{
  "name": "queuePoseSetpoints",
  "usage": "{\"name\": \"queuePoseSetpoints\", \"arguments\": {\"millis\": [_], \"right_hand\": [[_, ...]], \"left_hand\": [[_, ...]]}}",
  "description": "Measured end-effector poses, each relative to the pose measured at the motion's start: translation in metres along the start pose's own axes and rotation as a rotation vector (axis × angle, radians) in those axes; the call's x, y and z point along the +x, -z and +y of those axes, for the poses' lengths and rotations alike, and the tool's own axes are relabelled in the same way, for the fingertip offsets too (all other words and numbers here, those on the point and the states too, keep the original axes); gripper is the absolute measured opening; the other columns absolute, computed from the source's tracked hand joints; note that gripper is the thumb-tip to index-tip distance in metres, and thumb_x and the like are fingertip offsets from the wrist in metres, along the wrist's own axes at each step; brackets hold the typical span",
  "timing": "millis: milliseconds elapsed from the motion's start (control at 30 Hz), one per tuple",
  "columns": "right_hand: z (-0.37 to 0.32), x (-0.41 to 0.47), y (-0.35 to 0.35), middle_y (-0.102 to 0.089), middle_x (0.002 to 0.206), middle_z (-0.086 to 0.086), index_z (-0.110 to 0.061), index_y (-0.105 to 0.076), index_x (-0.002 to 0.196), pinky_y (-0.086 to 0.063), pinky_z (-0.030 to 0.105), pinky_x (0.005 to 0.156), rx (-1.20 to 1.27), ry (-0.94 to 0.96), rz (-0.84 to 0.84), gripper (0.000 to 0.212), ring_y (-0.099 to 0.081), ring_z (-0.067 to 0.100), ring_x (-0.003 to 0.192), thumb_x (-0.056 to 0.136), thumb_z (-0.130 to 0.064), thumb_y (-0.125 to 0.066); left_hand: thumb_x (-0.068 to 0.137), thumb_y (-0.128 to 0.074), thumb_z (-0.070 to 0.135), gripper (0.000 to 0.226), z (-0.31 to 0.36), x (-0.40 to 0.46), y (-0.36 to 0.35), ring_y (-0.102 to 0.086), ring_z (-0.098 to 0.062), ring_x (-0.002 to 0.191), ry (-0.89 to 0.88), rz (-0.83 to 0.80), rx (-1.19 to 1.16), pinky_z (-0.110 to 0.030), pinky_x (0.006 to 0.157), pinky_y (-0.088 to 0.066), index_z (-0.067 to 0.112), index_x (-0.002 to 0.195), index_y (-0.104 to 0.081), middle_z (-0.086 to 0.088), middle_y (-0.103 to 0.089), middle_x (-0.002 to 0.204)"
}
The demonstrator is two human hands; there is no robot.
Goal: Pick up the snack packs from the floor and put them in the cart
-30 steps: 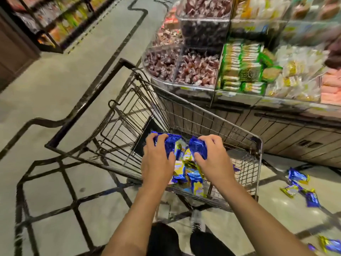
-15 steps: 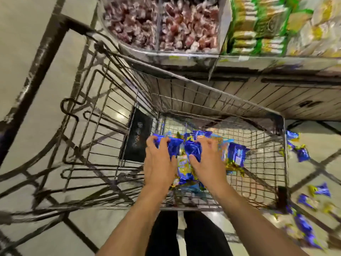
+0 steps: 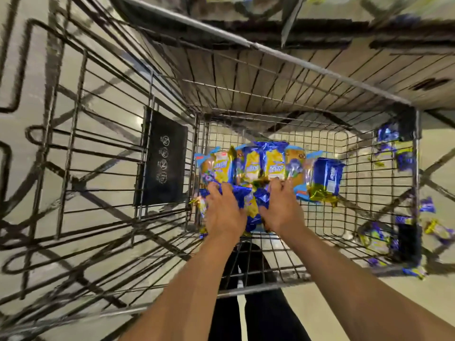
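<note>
both hands, left hand [image 3: 222, 215] and right hand [image 3: 280, 207], have been lowered from above the cart [image 3: 270, 49] rim to its floor, fingers curled round a bundle of snack packs [image 3: 248, 205]. more packs [image 3: 268, 163] lie just beyond; floor packs [image 3: 438, 231] remain beside the cart, so the task is judged unfinished.

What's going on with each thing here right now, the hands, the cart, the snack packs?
left hand: fingers curled on snack packs, low inside the cart.
right hand: gripping packs beside it.
held packs: bunched between both hands.
packs in cart: lying on the wire bottom.
shopping cart: standing, partly filled.
packs on floor: scattered to the right, not yet picked up.
</note>
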State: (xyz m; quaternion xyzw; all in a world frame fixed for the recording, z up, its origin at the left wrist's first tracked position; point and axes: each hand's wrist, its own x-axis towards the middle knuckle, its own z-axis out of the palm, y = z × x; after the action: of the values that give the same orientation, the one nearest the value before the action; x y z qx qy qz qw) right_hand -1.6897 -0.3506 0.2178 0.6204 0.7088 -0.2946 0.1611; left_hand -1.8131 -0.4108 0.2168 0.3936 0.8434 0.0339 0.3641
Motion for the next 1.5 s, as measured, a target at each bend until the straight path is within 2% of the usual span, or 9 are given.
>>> {"name": "queuePoseSetpoints", "arguments": {"millis": [167,400,533,633,833,933,1067,1233,1500], "right_hand": [[-0.002,0.003,-0.002,-0.033,0.131,0.013,-0.015,-0.042,0.116,-0.054,0.042,0.078,0.049,-0.009,-0.003,0.049,-0.048,0.032,0.112,0.082,-0.034,-0.072],[-0.017,-0.018,0.045,-0.037,0.128,0.008,-0.013,-0.051,0.123,-0.052,0.04,0.082,0.068,0.058,0.103,0.043,-0.045,0.029,0.116,0.086,-0.028,-0.066],[-0.017,-0.048,0.104,-0.045,0.128,0.006,-0.017,-0.048,0.127,-0.051,0.042,0.087,-0.102,0.142,0.222,0.042,-0.047,0.025,0.116,0.089,-0.03,-0.06],[-0.005,-0.08,0.146,-0.051,0.114,0.005,-0.017,-0.053,0.119,-0.048,0.039,0.075,-0.227,0.165,0.376,0.039,-0.051,0.026,0.103,0.084,-0.029,-0.065],[0.039,-0.154,0.2,-0.052,0.114,0.005,-0.018,-0.053,0.116,-0.046,0.041,0.078,-0.219,0.071,0.517,0.042,-0.052,0.028,0.102,0.079,-0.032,-0.067],[0.076,-0.19,0.214,-0.052,0.115,0.003,-0.02,-0.053,0.118,-0.047,0.04,0.079,-0.176,-0.033,0.583,0.044,-0.052,0.027,0.103,0.079,-0.032,-0.07],[0.149,-0.239,0.226,-0.054,0.115,0.002,-0.022,-0.054,0.121,-0.047,0.04,0.081,-0.1,-0.149,0.67,0.048,-0.053,0.027,0.106,0.078,-0.035,-0.07],[0.259,-0.316,0.229,-0.055,0.122,0.005,-0.021,-0.056,0.121,-0.047,0.041,0.081,-0.021,-0.309,0.778,0.047,-0.054,0.028,0.106,0.076,-0.03,-0.069],[0.444,-0.454,0.22,-0.053,0.126,0.005,-0.02,-0.055,0.124,-0.045,0.041,0.085,0.119,-0.576,0.928,0.047,-0.052,0.027,0.11,0.079,-0.024,-0.066]], "left_hand": [[0.082,-0.075,0.033,0.069,-0.007,0.004,-0.001,-0.039,-0.033,0.127,-0.008,-0.053,0.009,-0.044,0.092,-0.05,0.014,0.135,-0.034,-0.011,-0.023,0.144],[0.082,-0.073,0.035,0.067,0.018,-0.015,0.052,-0.042,-0.03,0.122,-0.116,0.072,0.091,-0.039,0.098,-0.044,0.013,0.135,-0.038,-0.011,-0.036,0.139],[0.082,-0.066,0.021,0.047,0.055,-0.04,0.108,-0.046,-0.029,0.115,-0.36,0.21,0.246,-0.04,0.093,-0.046,0.015,0.125,-0.047,-0.008,-0.046,0.128],[0.078,-0.067,0.018,0.043,0.092,-0.063,0.131,-0.05,-0.029,0.104,-0.542,0.293,0.334,-0.041,0.084,-0.047,0.016,0.118,-0.051,-0.007,-0.05,0.117],[0.07,-0.068,0.016,0.036,0.177,-0.127,0.125,-0.055,-0.03,0.092,-0.765,0.325,0.356,-0.041,0.07,-0.048,0.016,0.105,-0.059,-0.007,-0.055,0.104],[0.069,-0.069,0.017,0.035,0.212,-0.164,0.112,-0.056,-0.03,0.091,-0.865,0.343,0.394,-0.041,0.067,-0.048,0.018,0.103,-0.059,-0.005,-0.056,0.103],[0.073,-0.048,0.022,0.037,0.256,-0.216,0.078,-0.052,-0.031,0.097,-0.992,0.312,0.404,-0.042,0.073,-0.047,0.018,0.109,-0.054,-0.005,-0.053,0.109],[0.063,-0.073,0.018,0.046,0.32,-0.302,0.005,-0.054,-0.032,0.092,-1.145,0.283,0.494,-0.041,0.068,-0.047,0.014,0.105,-0.056,-0.009,-0.056,0.106],[0.064,-0.074,0.021,0.052,0.409,-0.451,-0.129,-0.053,-0.033,0.097,-1.353,0.228,0.531,-0.042,0.076,-0.047,0.014,0.111,-0.055,-0.01,-0.056,0.108]]}}
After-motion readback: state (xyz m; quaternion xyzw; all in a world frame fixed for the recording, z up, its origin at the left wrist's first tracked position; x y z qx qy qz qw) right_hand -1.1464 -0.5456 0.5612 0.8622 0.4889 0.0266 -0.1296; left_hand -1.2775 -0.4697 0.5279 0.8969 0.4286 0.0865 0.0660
